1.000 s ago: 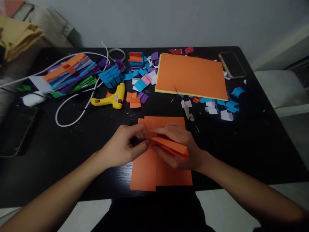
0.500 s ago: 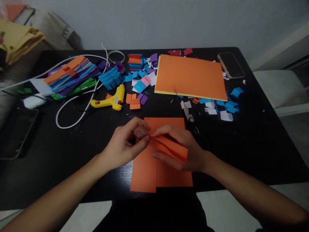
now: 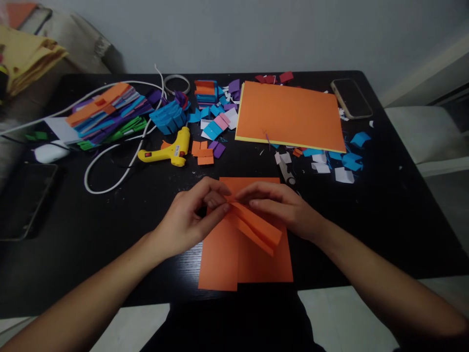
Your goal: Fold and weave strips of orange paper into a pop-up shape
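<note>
A folded orange paper strip [image 3: 258, 227] slants down to the right above flat orange sheets [image 3: 220, 264] at the table's near edge. My left hand [image 3: 196, 212] pinches the strip's upper left end between thumb and fingers. At that same end, the fingertips of my right hand [image 3: 286, 205] touch the paper from above and behind, with thumb and fingers apart. The strip's lower right end hangs free, its folds spread a little.
Behind my hands lie a yellow glue gun [image 3: 176, 149], a stack of orange and yellow sheets [image 3: 291, 117], and small coloured paper pieces. A phone [image 3: 351, 99] rests at the back right. Bundled strips [image 3: 110, 115] and a white cable [image 3: 86, 181] are at left.
My right hand has moved off the strip's lower right part, up toward its upper left end. The strip's folds now show more openly. My left hand has barely moved.
</note>
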`<state>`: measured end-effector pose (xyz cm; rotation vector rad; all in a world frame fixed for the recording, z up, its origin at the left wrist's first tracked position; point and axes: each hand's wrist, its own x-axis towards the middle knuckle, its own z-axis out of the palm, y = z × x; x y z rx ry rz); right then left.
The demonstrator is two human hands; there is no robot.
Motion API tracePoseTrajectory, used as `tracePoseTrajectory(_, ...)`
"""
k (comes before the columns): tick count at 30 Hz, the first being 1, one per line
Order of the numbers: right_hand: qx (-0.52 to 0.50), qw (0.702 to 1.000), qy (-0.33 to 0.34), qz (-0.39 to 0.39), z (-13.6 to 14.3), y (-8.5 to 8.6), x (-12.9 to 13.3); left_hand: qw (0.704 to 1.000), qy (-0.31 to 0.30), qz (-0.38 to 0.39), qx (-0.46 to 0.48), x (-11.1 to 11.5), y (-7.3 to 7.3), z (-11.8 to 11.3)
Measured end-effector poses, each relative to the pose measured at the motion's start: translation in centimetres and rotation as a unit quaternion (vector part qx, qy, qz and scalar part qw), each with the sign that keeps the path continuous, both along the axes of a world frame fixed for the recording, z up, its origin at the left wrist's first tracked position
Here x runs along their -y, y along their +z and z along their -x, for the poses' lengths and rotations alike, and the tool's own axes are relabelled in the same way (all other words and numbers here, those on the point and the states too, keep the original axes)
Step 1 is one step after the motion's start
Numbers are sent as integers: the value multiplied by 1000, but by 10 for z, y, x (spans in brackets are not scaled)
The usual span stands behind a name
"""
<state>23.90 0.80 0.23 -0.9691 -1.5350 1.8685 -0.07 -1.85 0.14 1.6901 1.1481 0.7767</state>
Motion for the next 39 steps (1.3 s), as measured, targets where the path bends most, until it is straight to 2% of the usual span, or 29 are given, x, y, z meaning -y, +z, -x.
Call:
tracePoseTrajectory(4, 17, 999, 9, 34, 4, -2, -1, 999, -21, -36, -27, 1, 1, 0)
tracePoseTrajectory(9, 13, 998, -12, 56, 10, -6, 4, 997, -26, -67, -42, 1, 2, -2)
tracePoseTrajectory(23, -5, 992, -65, 107, 16, -6, 9, 997, -12, -48, -60, 1, 3, -6)
tracePoseTrajectory(33, -35, 992, -79, 97, 19, -9, 13, 995, -12, -86, -52, 1, 2, -8)
tracePoseTrajectory(39, -32, 992, -82, 89, 19, -11, 16, 996, -16, -79, -50, 1, 1, -7)
